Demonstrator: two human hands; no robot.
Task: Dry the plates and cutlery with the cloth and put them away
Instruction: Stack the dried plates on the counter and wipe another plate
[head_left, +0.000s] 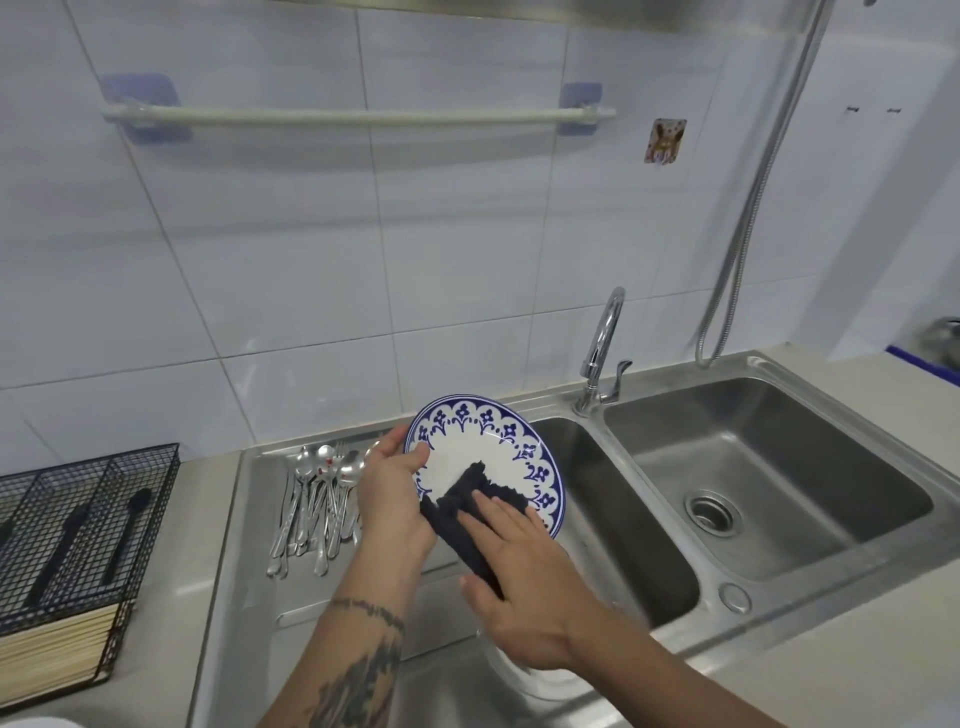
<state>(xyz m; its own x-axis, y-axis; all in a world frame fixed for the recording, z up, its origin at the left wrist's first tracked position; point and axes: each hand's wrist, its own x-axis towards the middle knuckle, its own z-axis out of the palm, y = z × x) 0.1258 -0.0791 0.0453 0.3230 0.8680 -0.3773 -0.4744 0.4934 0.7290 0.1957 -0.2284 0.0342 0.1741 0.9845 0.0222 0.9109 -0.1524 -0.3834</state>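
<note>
A white plate with a blue floral rim (488, 441) is held tilted above the sink's left side. My left hand (392, 491) grips its left edge, thumb on the face. A dark blue cloth (467, 504) lies on the plate's lower face, and my right hand (519, 577) presses it there with straight fingers, thumb under the cloth's hanging end. Several steel spoons and forks (317, 504) lie in a heap on the draining board to the left. A white plate (524, 680) sits low on the steel below my right wrist, mostly hidden.
A black wire cutlery tray (104, 499) with dark utensils and pale chopsticks stands on the counter at left. The double steel sink (779, 467) with a tap (602, 353) fills the right. A towel rail (358, 117) hangs on the tiled wall. A hose (753, 208) hangs at right.
</note>
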